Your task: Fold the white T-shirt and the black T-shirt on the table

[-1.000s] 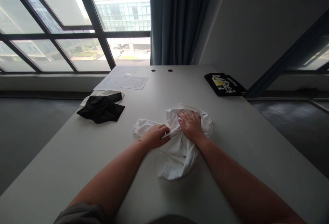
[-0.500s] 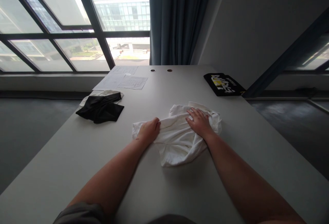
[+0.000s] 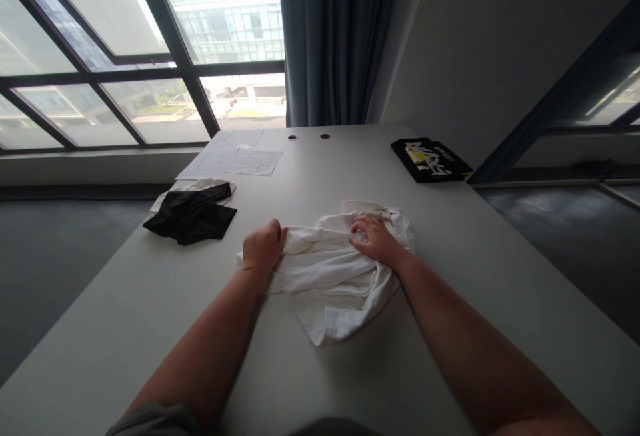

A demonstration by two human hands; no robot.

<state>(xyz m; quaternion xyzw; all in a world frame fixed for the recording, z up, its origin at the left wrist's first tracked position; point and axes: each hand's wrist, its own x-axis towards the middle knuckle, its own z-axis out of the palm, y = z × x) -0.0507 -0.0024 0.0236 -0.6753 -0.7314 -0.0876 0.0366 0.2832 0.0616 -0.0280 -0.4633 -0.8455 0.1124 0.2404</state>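
Observation:
A crumpled white shirt (image 3: 330, 269) lies on the table in front of me, with a hemmed, sleeve-like end turned toward my body. My left hand (image 3: 265, 246) is closed in a fist on its left part, knuckles up, and some of the cloth shows beyond the wrist. On the upper right part rests my right hand (image 3: 376, 239). Its fingers and thumb curl into the fabric and bunch it; the fingertips are partly sunk in the folds.
A black garment (image 3: 193, 213) lies over a white one (image 3: 207, 184) at the table's left edge. Behind them are printed paper sheets (image 3: 253, 162). A folded black garment with white and yellow print (image 3: 427, 160) sits back right. Two round holes mark the white table's (image 3: 320, 163) far end.
My left hand has moved left, drawing the cloth out that way. The right hand's fingers went from spread flat to curled. The shirt's near end has spread closer to me.

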